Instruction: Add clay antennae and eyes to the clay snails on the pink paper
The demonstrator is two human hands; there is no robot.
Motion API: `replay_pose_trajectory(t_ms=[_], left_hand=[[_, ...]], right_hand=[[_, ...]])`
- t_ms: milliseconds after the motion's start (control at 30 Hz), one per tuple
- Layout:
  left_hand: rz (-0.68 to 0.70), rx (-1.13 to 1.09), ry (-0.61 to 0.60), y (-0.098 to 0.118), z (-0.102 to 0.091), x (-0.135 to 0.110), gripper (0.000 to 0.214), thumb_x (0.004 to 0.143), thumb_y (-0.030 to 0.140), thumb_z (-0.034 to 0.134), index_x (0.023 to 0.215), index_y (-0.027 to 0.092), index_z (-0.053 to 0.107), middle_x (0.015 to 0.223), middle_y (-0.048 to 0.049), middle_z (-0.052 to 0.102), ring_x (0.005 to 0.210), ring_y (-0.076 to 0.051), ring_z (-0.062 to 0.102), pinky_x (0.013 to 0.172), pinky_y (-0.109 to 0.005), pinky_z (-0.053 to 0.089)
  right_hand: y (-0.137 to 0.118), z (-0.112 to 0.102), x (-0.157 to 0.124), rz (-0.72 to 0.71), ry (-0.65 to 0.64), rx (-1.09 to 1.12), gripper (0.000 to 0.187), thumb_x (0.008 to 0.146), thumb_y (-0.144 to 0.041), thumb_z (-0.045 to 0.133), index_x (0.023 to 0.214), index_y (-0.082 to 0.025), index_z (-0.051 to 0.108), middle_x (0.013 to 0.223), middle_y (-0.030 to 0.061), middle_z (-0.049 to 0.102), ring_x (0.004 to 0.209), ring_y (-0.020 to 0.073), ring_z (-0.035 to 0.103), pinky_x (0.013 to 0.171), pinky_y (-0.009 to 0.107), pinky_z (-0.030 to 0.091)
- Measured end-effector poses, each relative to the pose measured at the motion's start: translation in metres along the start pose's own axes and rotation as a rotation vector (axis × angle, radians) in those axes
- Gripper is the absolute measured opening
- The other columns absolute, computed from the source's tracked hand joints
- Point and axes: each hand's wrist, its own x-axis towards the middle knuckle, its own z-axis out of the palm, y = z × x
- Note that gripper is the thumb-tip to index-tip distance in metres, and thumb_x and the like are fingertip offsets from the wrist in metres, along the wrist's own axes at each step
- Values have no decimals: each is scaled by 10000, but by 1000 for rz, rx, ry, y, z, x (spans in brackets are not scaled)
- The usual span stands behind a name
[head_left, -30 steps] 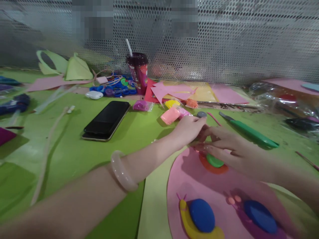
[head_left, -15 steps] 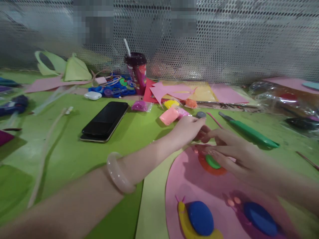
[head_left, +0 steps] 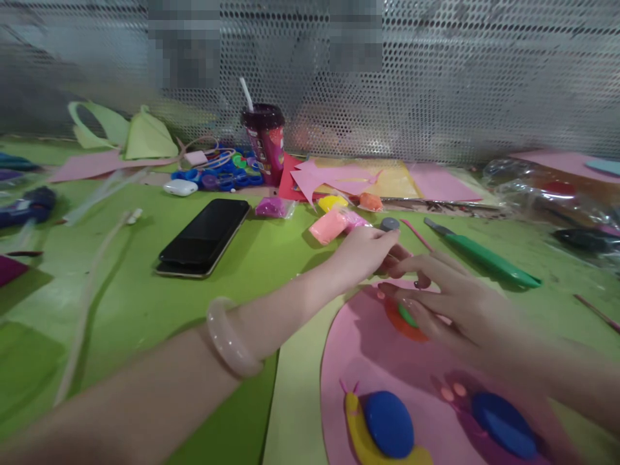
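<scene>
My left hand [head_left: 371, 252] reaches in with fingers curled at the top edge of a pink paper oval [head_left: 353, 349]. Whatever is between those fingers is hidden. My right hand [head_left: 453, 297] meets its fingertips, fingers bent together; a small dark bit [head_left: 417, 284] shows at them, too small to name. Partly beneath the right hand is an orange clay round [head_left: 400, 323] with a green clay piece [head_left: 407, 315] on it. Lower on the oval lie a yellow clay snail [head_left: 358, 426] with a blue shell [head_left: 389, 423] and a purple snail with a dark blue shell [head_left: 504, 426].
Beyond my hands lie clay packets [head_left: 329, 225], a grey lump [head_left: 389, 224], a thin pink clay strip [head_left: 416, 234] and a green-handled knife [head_left: 489, 258]. To the left are a black phone [head_left: 206, 236], an earbud case [head_left: 180, 187] and a cable [head_left: 87, 303]. A lidded cup [head_left: 265, 145] stands behind.
My right hand has shifted slightly, covering more of the green clay piece. A small dark bit now shows at its fingers. My left hand stays almost in place.
</scene>
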Motion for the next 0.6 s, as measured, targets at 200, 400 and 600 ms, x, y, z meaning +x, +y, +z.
replay_pose_trajectory(t_ms=[200,400,600], left_hand=[[8,-9,10,2,1,-1,329,849,333,443,696,115,635,701,-95,645,572,-133,563,579,-269,464],[-2,31,6,1,0,1,331,852,340,436,732,113,645,740,-94,669,629,-146,601,605,-274,486],[-5,45,15,4,-1,0,333,861,329,437,740,103,650,760,-93,666,680,-156,600,645,-290,494]], right_hand=[[-6,0,6,3,-63,-56,244,875,-189,397,842,-169,638,933,125,598,899,231,557,698,373,520],[-3,-2,4,18,61,47,291,867,-158,399,1015,-222,641,1031,91,651,930,210,615,773,375,535],[-4,-2,1,52,119,2,370,880,-149,392,1217,-204,534,1090,88,666,1005,204,621,841,357,540]])
